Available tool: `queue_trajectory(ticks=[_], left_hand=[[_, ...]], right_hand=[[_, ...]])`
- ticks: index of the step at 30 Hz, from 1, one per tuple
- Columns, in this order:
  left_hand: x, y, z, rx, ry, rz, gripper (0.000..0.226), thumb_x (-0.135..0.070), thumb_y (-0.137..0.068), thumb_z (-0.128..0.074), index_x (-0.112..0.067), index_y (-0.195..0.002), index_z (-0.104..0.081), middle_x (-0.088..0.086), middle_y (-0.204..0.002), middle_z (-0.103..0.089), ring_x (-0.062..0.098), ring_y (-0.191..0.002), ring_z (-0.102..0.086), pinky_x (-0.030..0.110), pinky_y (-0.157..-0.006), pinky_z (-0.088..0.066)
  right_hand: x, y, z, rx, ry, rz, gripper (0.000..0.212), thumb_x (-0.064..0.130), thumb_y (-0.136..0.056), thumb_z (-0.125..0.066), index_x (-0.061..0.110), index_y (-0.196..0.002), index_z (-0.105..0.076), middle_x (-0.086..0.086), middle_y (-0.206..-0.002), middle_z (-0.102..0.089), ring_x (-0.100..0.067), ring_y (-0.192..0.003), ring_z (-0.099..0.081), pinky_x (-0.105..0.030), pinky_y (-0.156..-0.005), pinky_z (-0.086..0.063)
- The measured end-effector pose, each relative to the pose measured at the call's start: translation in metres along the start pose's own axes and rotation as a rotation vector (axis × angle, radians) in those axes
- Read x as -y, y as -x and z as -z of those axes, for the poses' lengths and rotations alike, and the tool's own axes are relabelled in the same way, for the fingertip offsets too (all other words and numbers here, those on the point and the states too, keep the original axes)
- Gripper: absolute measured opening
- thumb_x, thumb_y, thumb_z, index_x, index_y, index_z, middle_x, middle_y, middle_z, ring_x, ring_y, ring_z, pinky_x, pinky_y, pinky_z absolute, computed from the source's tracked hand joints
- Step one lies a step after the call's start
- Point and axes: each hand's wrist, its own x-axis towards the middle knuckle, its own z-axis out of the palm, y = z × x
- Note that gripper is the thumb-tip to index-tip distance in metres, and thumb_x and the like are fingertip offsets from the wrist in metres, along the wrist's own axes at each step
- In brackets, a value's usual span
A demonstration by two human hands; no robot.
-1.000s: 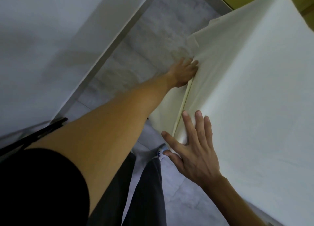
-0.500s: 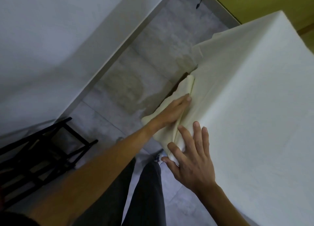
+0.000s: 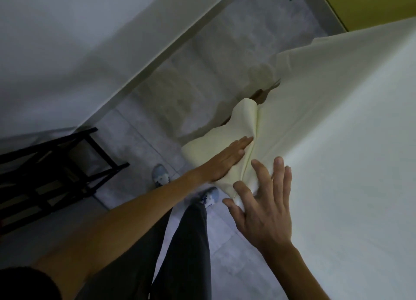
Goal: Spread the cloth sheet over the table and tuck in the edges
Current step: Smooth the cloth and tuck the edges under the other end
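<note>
My flat left hand (image 3: 227,159) presses the hanging fold of the cloth sheet (image 3: 337,142), spread over the table (image 3: 259,96), beside my splayed right hand (image 3: 263,201) pinning its near corner; a slipping fold could leave what seems a bare edge untucked.

- The left arm (image 3: 135,212) stretches bare and almost straight from the near left toward the middle of the scene. A dark short sleeve (image 3: 22,284) covers its upper end.
- The left hand (image 3: 227,159) lies flat, fingers straight and held together, tips pointing far and right. It presses on a hanging fold of the cloth sheet (image 3: 337,142).
- The right forearm (image 3: 299,268) slants up from the near right, wrist straight.
- The right hand (image 3: 264,206) sits just near and right of the left one, back up. Its fingers are spread and nearly straight, the thumb stuck out to the left, and it rests on the cloth's near corner.
</note>
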Motion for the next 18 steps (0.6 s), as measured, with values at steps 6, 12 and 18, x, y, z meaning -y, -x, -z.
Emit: queue_trajectory(ticks=[6,12,18], left_hand=[[0.021,-0.01,0.004,0.012,-0.089,0.079,0.073,-0.077,-0.091,-0.027,-0.038,-0.152,-0.028,-0.01,-0.158,-0.031,0.013,-0.148,-0.022,0.048,-0.122,-0.016],[-0.026,0.029,-0.006,-0.139,0.154,-0.047,0.057,-0.055,-0.098,-0.037,-0.031,-0.151,-0.035,-0.013,-0.158,-0.031,0.0,-0.145,-0.024,0.037,-0.123,-0.015],[-0.018,0.035,-0.024,-0.024,-0.028,-0.141,0.059,-0.047,-0.099,-0.033,-0.027,-0.154,-0.026,-0.007,-0.162,-0.021,0.008,-0.149,-0.016,0.039,-0.124,-0.016]], right_hand=[[0.001,-0.002,0.001,-0.034,-0.031,-0.001,0.041,0.06,-0.097,-0.045,0.023,-0.11,-0.056,-0.019,-0.144,-0.041,-0.047,-0.147,-0.022,-0.066,-0.119,-0.015],[0.002,-0.004,-0.002,-0.072,-0.054,0.006,0.038,0.055,-0.097,-0.049,0.02,-0.108,-0.059,-0.021,-0.139,-0.047,-0.05,-0.145,-0.026,-0.068,-0.116,-0.02],[0.005,-0.007,0.002,-0.069,-0.071,-0.023,0.047,0.058,-0.093,-0.055,0.016,-0.108,-0.069,-0.023,-0.141,-0.054,-0.049,-0.144,-0.028,-0.07,-0.113,-0.024]])
